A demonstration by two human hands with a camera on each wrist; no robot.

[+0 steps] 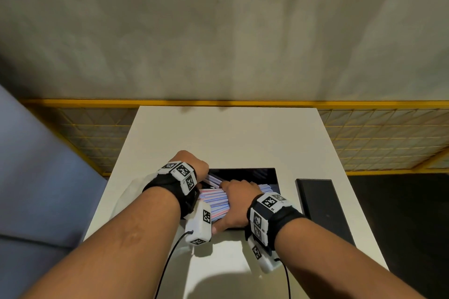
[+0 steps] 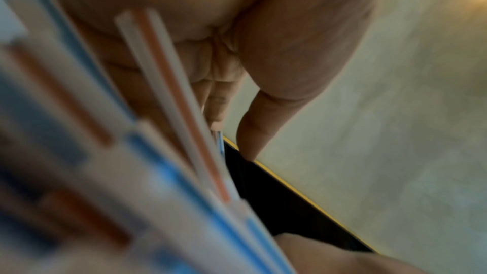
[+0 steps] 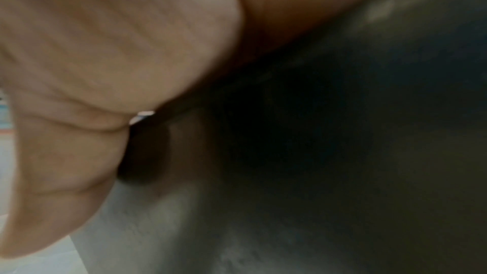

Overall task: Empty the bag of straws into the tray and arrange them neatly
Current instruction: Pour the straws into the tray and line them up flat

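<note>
A pile of paper-wrapped straws (image 1: 213, 201) with pink and blue stripes lies in the black tray (image 1: 250, 173) at the middle of the white table. My right hand (image 1: 238, 204) grips the pile from above, thumb at its near side and fingers curled over the far side. My left hand (image 1: 194, 167) is at the pile's left end by the tray's far left corner. In the left wrist view its fingers (image 2: 218, 101) lie fairly straight along the straws (image 2: 184, 111) above the tray (image 2: 276, 195). A clear bag (image 1: 128, 192) lies under my left forearm.
A flat black slab (image 1: 320, 206) lies on the table (image 1: 230, 133) right of the tray. A yellow mesh fence (image 1: 376, 138) runs behind the table. A blue padded surface (image 1: 36, 165) stands to the left. The right wrist view shows only my thumb (image 3: 79, 132) and darkness.
</note>
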